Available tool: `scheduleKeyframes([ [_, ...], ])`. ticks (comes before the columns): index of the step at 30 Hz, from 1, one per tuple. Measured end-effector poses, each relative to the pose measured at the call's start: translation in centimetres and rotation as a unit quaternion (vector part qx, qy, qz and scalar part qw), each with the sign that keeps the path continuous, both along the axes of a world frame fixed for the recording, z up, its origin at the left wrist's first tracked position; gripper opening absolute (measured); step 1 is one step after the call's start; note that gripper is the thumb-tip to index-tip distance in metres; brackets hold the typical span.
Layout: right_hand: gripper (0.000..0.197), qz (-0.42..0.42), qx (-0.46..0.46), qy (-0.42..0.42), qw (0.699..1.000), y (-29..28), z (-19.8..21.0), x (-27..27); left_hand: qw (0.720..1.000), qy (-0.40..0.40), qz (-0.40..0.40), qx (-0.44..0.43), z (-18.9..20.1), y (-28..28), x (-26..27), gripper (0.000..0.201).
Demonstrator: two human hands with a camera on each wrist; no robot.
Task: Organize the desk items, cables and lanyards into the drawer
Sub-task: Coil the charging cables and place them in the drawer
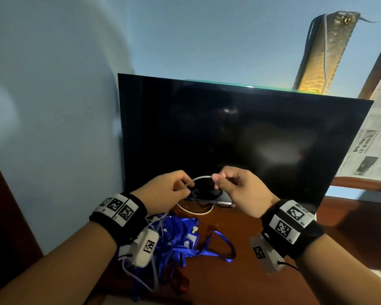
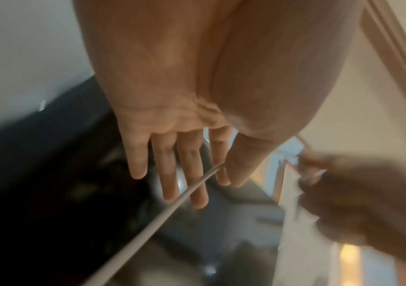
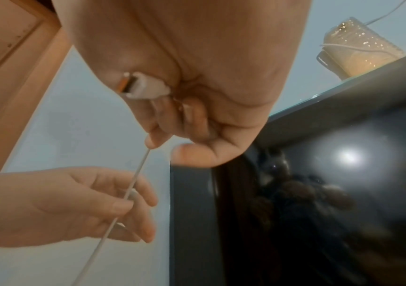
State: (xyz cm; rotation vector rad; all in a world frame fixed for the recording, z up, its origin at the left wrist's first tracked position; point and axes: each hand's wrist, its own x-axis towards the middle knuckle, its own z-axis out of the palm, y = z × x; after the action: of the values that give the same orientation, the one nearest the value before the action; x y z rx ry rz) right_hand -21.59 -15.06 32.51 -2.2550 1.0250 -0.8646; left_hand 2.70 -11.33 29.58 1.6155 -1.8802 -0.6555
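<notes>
Both hands are holding a thin white cable (image 1: 201,177) up in front of the dark screen (image 1: 240,137): the left hand (image 1: 163,190) is pinching it, and the right hand (image 1: 238,188) is gripping the plug end (image 3: 143,86). It is looking light and bendy, so holding near the plug is working best. The blue lanyards (image 1: 180,241) are lying soft and tangled on the surface (image 1: 262,282), and no writing is showing clearly enough to read.

A white cable (image 1: 201,177), blue lanyards (image 1: 180,241), a black screen (image 1: 240,137) and a reddish-brown desk (image 1: 240,271).
</notes>
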Motion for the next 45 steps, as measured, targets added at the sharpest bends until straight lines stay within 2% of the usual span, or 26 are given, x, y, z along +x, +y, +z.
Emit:
scheduleKeyframes([
  [2, 0.034, 0.005, 0.051, -0.026, 0.998, 0.2, 0.3, 0.5, 0.996, 0.089, -0.025, -0.002, 0.4, 0.6, -1.4, 0.012],
  [6, 0.039, -0.006, 0.116, -0.061, 0.991, 0.7, 0.7, 0.6, 0.984, 0.168, -0.040, -0.034, 1.4, 1.3, -1.9, 0.013],
  [9, 0.039, 0.007, 0.150, -0.081, 0.985, 1.3, 0.6, 0.3, 0.985, 0.151, -0.025, -0.075, 2.0, 1.0, -1.1, 0.021],
  [12, 0.041, 0.013, 0.175, -0.092, 0.980, 2.1, 0.2, 0.3, 0.986, 0.114, 0.005, -0.125, 2.5, 0.7, 0.0, 0.018],
  [16, 0.041, 0.053, 0.222, -0.106, 0.968, 3.5, 0.1, 0.8, 0.983, 0.123, 0.010, -0.137, 2.2, 0.1, 0.3, 0.021],
  [18, 0.041, 0.090, 0.240, -0.133, 0.957, 4.4, 0.6, 1.5, 0.982, 0.146, 0.006, -0.123, 1.3, -0.2, 0.0, 0.023],
  [20, 0.040, 0.117, 0.245, -0.198, 0.942, 4.9, 1.2, 2.3, 0.978, 0.182, 0.008, -0.102, 0.1, -0.3, -0.8, 0.027],
  [23, 0.039, 0.149, 0.281, -0.329, 0.889, 5.0, 2.3, 3.1, 0.969, 0.228, 0.028, -0.092, -1.8, 0.1, -2.7, 0.036],
  [27, 0.037, 0.153, 0.295, -0.431, 0.839, 3.9, 4.1, 3.1, 0.950, 0.311, 0.015, -0.023, -4.7, 0.8, -4.8, 0.045],
  [29, 0.037, 0.135, 0.262, -0.464, 0.835, 2.7, 4.2, 2.7, 0.949, 0.313, 0.011, 0.021, -5.9, 1.7, -5.5, 0.044],
  [30, 0.034, 0.120, 0.230, -0.467, 0.845, 2.0, 4.0, 2.4, 0.953, 0.300, 0.004, 0.041, -6.4, 2.3, -5.8, 0.044],
  [32, 0.031, 0.066, 0.148, -0.425, 0.891, 0.8, 3.4, 1.5, 0.966, 0.247, -0.019, 0.071, -7.1, 3.5, -6.2, 0.047],
  [35, 0.035, -0.020, 0.024, -0.279, 0.960, -0.4, 2.1, 0.2, 0.985, 0.152, -0.042, 0.069, -6.3, 5.0, -6.5, 0.050],
  [37, 0.029, -0.055, -0.039, -0.146, 0.987, -0.7, 0.7, 0.0, 0.994, 0.081, -0.054, 0.046, -4.4, 5.7, -6.4, 0.049],
  [39, 0.032, -0.070, -0.083, -0.001, 0.994, -1.0, -1.4, 0.0, 0.998, 0.001, -0.066, 0.023, -1.6, 6.3, -6.1, 0.046],
  [40, 0.033, -0.072, -0.082, 0.047, 0.993, -1.2, -2.3, 0.0, 0.997, -0.040, -0.066, 0.004, -0.2, 6.3, -5.9, 0.046],
  [42, 0.029, -0.061, -0.023, 0.066, 0.996, -0.8, -3.3, 0.1, 0.992, -0.099, -0.054, -0.050, 2.2, 6.0, -5.0, 0.048],
  [45, 0.036, -0.004, 0.116, -0.011, 0.993, 1.1, -3.5, 0.6, 0.982, -0.135, -0.019, -0.132, 4.5, 4.8, -3.6, 0.058],
])
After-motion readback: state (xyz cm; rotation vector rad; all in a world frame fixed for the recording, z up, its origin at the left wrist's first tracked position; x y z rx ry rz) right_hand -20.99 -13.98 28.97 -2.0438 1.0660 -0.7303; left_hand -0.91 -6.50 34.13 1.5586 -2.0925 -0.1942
